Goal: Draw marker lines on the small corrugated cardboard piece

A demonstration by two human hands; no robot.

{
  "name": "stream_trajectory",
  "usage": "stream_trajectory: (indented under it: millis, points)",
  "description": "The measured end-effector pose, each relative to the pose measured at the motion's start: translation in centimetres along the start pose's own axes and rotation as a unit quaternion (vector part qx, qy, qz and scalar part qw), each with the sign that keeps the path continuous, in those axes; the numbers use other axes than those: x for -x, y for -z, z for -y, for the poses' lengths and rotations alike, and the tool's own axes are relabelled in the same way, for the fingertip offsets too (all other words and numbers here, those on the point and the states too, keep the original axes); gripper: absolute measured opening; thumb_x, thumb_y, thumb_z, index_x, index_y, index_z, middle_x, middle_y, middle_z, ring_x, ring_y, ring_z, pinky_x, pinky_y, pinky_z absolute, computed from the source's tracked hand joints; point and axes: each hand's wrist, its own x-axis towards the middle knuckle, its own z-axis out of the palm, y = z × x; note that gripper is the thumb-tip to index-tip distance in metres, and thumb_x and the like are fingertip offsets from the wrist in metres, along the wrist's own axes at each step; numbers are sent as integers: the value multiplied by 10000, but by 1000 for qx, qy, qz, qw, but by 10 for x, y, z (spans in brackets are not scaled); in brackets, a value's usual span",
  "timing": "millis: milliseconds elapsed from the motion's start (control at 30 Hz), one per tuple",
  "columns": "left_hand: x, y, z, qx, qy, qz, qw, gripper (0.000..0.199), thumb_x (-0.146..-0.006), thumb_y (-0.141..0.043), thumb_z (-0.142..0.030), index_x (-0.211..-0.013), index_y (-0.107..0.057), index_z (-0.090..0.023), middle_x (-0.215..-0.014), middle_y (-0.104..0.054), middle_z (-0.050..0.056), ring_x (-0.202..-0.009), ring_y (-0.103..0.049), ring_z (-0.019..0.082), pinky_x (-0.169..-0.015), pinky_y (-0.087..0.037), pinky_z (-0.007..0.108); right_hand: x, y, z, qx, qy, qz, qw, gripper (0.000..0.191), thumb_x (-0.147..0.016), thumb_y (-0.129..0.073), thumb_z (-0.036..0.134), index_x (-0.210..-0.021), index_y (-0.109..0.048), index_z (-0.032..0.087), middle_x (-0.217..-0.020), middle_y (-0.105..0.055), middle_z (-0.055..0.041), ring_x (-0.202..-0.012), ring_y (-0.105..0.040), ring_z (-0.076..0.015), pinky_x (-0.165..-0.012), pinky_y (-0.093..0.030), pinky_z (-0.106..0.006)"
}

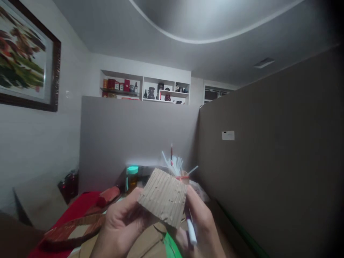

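Note:
A small, roughly square piece of ridged cardboard (164, 197) is held up in front of me, tilted, with its corrugated face towards the camera. My left hand (122, 224) grips its left edge, the fingertips partly hidden behind it. On the right edge my right hand (202, 218) holds the same piece. A pen with a white end (191, 231) also lies in my right hand, pointing down below the cardboard. Just behind the piece stands a container (184, 177) with pale straws (176, 165) and a dark, slim stick.
A bottle with a turquoise lid (132, 170) stands behind my left hand. Red cloth (80, 208) and a reddish-brown ring-shaped piece (92, 229) lie at the left. Below my hands are brown cardboard (146, 240) and something green (172, 247). Grey partitions (139, 132) rise behind and at the right.

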Motion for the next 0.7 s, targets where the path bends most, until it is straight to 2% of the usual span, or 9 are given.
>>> stream_trajectory:
  millis: [67,200,300,400,467,500,567,633,700]
  points:
    - [2,-2,-3,-2,15,-35,999,334,-632,-992,-572,-912,-900,-416,-751,-819,-58,-715,-707,90,-723,-564,90,3,-5,-5,6,13,1,1000,294,-965,-664,363,-1227,-611,242,-836,-562,-8,-703,-595,-196,-728,-609,-337]
    - [4,-1,-9,-16,13,-34,999,352,-585,-994,-611,-878,-889,-445,-657,-777,-88,-647,-667,69,-722,-557,94,6,-8,-11,15,33,14,999,433,-972,-694,380,-1371,-600,240,-847,-612,-26,-712,-647,-209,-729,-640,-332]
    - [0,12,-9,-32,6,-9,999,330,-630,-949,-659,-883,-885,-458,-685,-785,-89,-656,-653,66,-727,-553,99,1,3,-12,14,35,49,998,450,-958,-724,325,-1387,-620,240,-935,-713,-51,-801,-741,-214,-761,-666,-305]
    - [-4,30,-6,-60,-1,36,998,273,-728,-939,-583,-925,-900,-398,-698,-771,-58,-712,-658,83,-755,-543,107,-4,26,-10,23,9,69,997,382,-989,-692,237,-1366,-635,259,-1079,-788,-59,-897,-801,-183,-813,-672,-257]
    - [-6,40,-6,-84,8,70,994,195,-797,-931,-461,-960,-906,-357,-730,-761,-43,-751,-661,93,-761,-531,112,-6,42,-7,34,-27,34,998,288,-1011,-688,281,-1299,-692,295,-1095,-826,-34,-948,-829,-175,-818,-672,-215]
    - [-5,43,-6,-96,14,87,991,160,-834,-908,-410,-979,-905,-342,-764,-754,-37,-774,-661,98,-751,-523,113,-5,47,-4,37,-29,-4,999,235,-1004,-705,311,-1237,-736,315,-1061,-846,-13,-907,-837,-159,-772,-665,-174]
    - [-3,47,-9,-122,16,127,984,96,-895,-849,-339,-971,-901,-310,-812,-721,-30,-794,-651,106,-728,-516,125,-4,55,1,-8,-48,-62,997,224,-1048,-642,353,-1232,-764,312,-1016,-864,-23,-755,-824,-145,-660,-657,-166]
    - [0,48,-13,-147,9,164,976,97,-936,-791,-282,-909,-885,-283,-830,-688,-26,-803,-641,115,-724,-515,146,-4,57,7,-67,-16,-99,993,319,-1090,-544,426,-1244,-782,280,-1035,-850,-67,-643,-766,-139,-578,-649,-208]
    - [3,47,-16,-173,-7,187,967,158,-956,-752,-233,-854,-864,-275,-828,-676,-26,-814,-628,116,-738,-501,154,-5,56,12,-109,50,-109,987,382,-1089,-523,483,-1194,-811,255,-1062,-804,-89,-605,-711,-130,-516,-632,-234]
